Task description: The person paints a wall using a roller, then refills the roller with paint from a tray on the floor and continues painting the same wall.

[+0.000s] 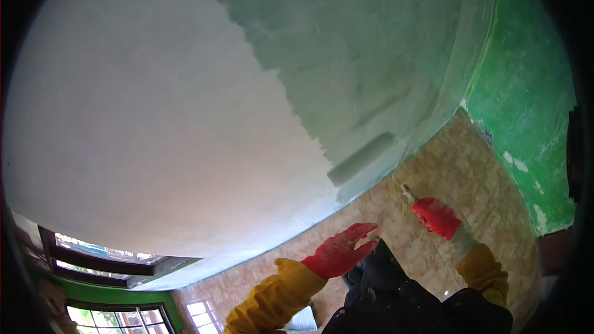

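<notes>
My right hand point(437, 218), in a red glove, is closed around the handle point(408, 193) of a paint roller, to the right of my dark trousers. The roller's sleeve point(362, 159) lies against the lower part of the wall, on the grey-green painted area point(343, 55). My left hand point(343, 249), also red-gloved, is held with thumb and fingers apart over my leg, touching no tool. White wall surface point(162, 116) fills the left, with a jagged border against the green paint.
Tan tiled floor point(431, 260) runs along the wall's foot. A bright green wall point(519, 102) with chipped patches meets it at right. A dark-framed window point(102, 269) is at lower left, another window point(120, 320) below it. A pale container point(302, 320) stands beside my left sleeve.
</notes>
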`<action>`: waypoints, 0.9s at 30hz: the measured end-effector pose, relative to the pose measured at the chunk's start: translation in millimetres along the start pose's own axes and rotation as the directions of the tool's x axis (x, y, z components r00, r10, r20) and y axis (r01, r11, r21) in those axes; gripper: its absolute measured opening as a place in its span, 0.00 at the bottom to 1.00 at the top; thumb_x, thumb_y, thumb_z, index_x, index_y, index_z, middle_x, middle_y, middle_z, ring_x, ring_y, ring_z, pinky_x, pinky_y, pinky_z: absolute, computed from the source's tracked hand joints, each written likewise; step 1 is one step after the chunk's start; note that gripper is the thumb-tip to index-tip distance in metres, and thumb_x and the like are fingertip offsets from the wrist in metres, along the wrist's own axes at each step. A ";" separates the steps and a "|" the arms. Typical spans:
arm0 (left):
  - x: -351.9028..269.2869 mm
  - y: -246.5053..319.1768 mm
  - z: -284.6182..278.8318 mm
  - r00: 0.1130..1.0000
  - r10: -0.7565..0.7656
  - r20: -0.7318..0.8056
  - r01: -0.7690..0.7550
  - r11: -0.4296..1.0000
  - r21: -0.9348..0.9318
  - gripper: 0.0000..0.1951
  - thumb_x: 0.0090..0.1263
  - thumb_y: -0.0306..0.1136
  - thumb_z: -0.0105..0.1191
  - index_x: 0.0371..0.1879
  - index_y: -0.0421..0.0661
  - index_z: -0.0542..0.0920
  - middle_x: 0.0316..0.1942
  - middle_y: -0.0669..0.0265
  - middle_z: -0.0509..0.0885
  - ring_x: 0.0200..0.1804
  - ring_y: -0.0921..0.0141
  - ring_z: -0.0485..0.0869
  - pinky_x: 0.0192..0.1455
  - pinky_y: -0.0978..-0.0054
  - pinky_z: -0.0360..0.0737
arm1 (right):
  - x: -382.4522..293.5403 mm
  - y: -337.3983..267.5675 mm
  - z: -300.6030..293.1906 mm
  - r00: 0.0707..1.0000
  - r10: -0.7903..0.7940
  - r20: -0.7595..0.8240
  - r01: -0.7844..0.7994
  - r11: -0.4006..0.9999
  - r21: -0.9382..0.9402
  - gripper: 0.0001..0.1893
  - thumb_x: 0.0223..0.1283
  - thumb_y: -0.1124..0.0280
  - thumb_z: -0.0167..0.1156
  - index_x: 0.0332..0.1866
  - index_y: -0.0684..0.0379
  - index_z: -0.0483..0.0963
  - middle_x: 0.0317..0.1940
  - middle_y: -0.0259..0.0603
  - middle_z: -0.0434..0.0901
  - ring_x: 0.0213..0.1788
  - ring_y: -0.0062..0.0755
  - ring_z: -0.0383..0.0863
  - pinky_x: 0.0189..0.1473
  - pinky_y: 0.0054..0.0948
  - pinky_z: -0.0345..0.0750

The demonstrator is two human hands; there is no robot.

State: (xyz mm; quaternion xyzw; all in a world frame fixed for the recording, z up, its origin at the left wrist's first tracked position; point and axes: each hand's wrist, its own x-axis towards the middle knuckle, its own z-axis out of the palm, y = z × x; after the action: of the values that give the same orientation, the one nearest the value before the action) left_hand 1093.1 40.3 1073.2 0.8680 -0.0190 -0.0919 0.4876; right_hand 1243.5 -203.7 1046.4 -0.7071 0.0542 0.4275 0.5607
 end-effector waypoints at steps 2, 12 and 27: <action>26.3 -41.2 41.5 0.989 -0.086 0.119 0.104 0.982 -0.158 0.20 0.70 0.37 0.53 0.59 0.51 0.71 0.52 0.64 0.77 0.50 0.71 0.78 0.52 0.75 0.75 | 61.6 79.3 -10.2 0.992 0.124 -0.023 -0.125 0.992 -0.020 0.14 0.61 0.55 0.54 0.30 0.56 0.72 0.15 0.30 0.68 0.14 0.20 0.66 0.17 0.24 0.65; 69.9 -300.2 223.2 0.883 -0.443 0.154 0.469 0.841 -0.270 0.22 0.70 0.39 0.51 0.61 0.46 0.69 0.55 0.60 0.76 0.56 0.71 0.76 0.57 0.74 0.73 | 428.5 415.6 9.8 0.983 0.170 -0.072 -0.171 0.694 -0.699 0.22 0.61 0.50 0.48 0.22 0.58 0.72 0.16 0.41 0.76 0.19 0.32 0.78 0.22 0.34 0.73; 130.1 -624.1 362.6 0.872 -0.490 0.005 0.436 0.770 -0.467 0.21 0.71 0.36 0.50 0.60 0.42 0.69 0.56 0.58 0.75 0.55 0.69 0.76 0.57 0.73 0.73 | 750.4 587.1 28.9 0.948 0.241 -0.210 -0.318 0.783 -0.536 0.23 0.61 0.49 0.49 0.21 0.58 0.72 0.15 0.41 0.76 0.19 0.36 0.78 0.22 0.37 0.73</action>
State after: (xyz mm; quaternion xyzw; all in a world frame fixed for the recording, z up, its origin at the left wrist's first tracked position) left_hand 1121.0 45.6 340.4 0.7113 0.2462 -0.1601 0.6386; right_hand 1373.2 -91.7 108.7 -0.8509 0.0664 0.4556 0.2529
